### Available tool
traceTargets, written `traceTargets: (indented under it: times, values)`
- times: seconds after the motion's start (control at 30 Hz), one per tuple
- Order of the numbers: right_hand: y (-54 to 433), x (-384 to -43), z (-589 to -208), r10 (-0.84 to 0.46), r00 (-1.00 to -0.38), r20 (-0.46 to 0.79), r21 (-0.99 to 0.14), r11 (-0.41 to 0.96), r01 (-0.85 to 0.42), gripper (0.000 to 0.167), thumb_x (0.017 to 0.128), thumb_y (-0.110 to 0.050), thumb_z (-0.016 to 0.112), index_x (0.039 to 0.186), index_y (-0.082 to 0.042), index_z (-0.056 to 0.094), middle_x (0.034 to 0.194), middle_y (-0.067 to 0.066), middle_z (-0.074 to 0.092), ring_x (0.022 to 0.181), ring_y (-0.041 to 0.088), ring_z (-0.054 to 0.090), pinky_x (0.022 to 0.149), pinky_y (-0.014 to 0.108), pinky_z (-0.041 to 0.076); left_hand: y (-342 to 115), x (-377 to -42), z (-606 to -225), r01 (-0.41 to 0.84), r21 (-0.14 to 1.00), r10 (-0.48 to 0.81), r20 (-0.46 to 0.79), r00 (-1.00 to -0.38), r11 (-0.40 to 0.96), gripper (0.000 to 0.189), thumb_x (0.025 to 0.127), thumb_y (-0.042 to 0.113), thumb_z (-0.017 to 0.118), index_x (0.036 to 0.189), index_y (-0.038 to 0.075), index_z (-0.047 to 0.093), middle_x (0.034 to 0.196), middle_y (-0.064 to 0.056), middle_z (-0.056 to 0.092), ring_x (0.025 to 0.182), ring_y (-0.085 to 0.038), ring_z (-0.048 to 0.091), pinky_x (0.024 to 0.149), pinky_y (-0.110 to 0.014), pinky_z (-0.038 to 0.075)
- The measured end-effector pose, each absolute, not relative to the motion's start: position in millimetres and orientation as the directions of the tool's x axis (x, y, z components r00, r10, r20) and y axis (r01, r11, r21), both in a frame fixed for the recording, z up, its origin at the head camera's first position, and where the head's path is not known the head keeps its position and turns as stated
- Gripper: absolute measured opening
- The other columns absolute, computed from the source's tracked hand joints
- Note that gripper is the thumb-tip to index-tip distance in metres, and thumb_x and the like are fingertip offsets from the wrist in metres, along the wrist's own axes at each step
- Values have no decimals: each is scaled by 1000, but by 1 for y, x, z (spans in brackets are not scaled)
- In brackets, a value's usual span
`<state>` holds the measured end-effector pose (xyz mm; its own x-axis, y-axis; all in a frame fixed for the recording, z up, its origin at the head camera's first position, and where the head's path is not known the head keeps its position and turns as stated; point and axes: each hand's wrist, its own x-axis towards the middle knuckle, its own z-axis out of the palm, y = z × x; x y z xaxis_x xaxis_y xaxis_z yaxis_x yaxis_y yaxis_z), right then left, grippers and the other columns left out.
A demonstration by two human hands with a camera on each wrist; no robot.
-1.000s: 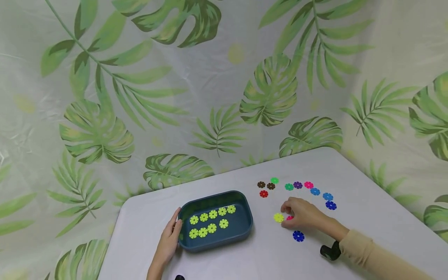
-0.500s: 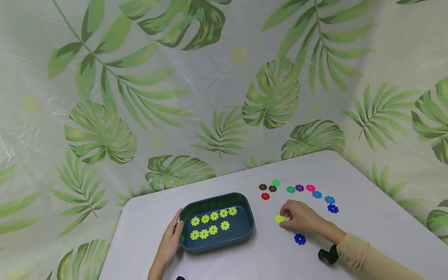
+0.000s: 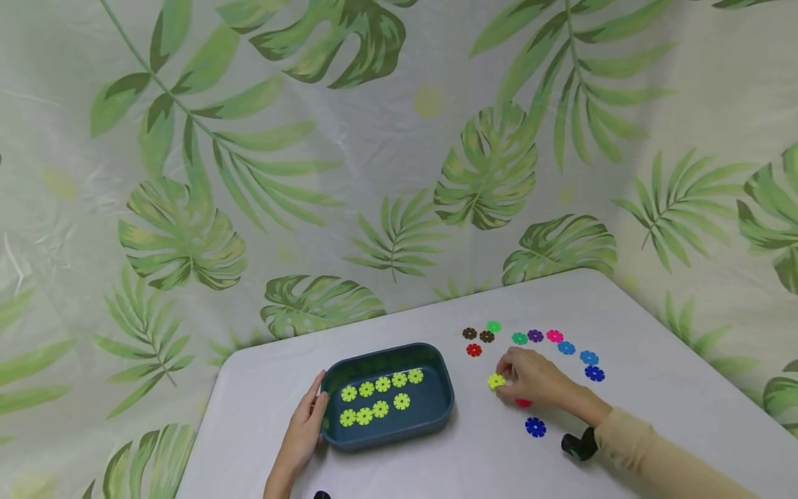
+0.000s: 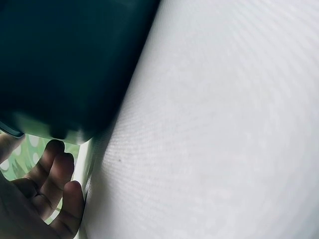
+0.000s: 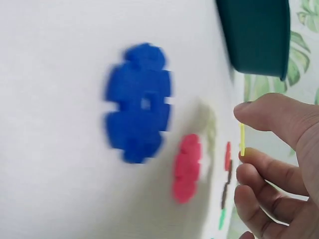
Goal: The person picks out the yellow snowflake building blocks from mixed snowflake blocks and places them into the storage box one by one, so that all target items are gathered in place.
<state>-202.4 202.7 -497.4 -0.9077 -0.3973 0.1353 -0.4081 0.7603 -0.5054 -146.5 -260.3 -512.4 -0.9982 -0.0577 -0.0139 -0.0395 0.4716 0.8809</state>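
Note:
My left hand (image 3: 302, 430) holds the left end of a dark teal plastic box (image 3: 399, 435), with the thumb at the rim; in the left wrist view curled fingers (image 4: 60, 172) meet its end wall (image 4: 55, 124). Inside the box lie two rows of yellow-green snowflake discs (image 3: 382, 384). Right of the box, my right hand (image 3: 533, 378) pinches one yellow snowflake disc (image 3: 496, 382) between thumb and fingertip; the right wrist view has this disc (image 5: 242, 139) edge-on, off the table. Under the hand lies a pink-red disc (image 3: 523, 403), partly hidden. Nearer me is a dark blue disc (image 3: 535, 427).
Brown discs (image 3: 470, 333), a red disc (image 3: 474, 350), a purple disc (image 3: 535, 335), and several green, pink and blue ones lie in an arc toward the back right. A black object (image 3: 580, 445) sits by the right sleeve. Leaf-patterned sheeting (image 3: 386, 138) stands behind the white table (image 3: 249, 395).
My right hand has closed thumb and fingertip on the yellow disc and raised it slightly from the table. The left hand and the box keep their places; the head view has shifted a little.

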Motion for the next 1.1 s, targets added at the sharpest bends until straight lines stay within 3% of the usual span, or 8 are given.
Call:
traceTargets:
  times: [0.2, 0.63, 1.1]
  values:
    - [197, -215, -478, -414, -890, 192, -472, 756, -453, 25, 78, -25, 88, 93, -13, 71, 87, -5, 60, 81, 13, 56, 70, 27, 50, -259, -146, -510, -37, 879, -62, -9, -998, 476, 54, 109, 43, 43, 160, 29, 32, 102, -15, 52, 77, -22, 49, 62, -34, 46]
    - [174, -228, -444, -491, -814, 310, -399, 710, -580, 25, 80, -24, 87, 93, -10, 73, 88, -2, 61, 81, 17, 61, 72, 32, 52, -260, -145, -512, -29, 882, -55, -4, -998, 471, 53, 110, 40, 43, 160, 26, 32, 103, -16, 52, 79, -22, 49, 63, -33, 46]
    - [129, -227, -432, -584, -769, 259, -404, 658, -636, 25, 81, -27, 85, 97, -12, 73, 89, -4, 60, 77, 10, 54, 69, 28, 48, -260, -145, -511, -35, 880, -58, -8, -998, 473, 53, 110, 40, 43, 160, 27, 33, 98, -14, 50, 79, -23, 48, 65, -34, 44]
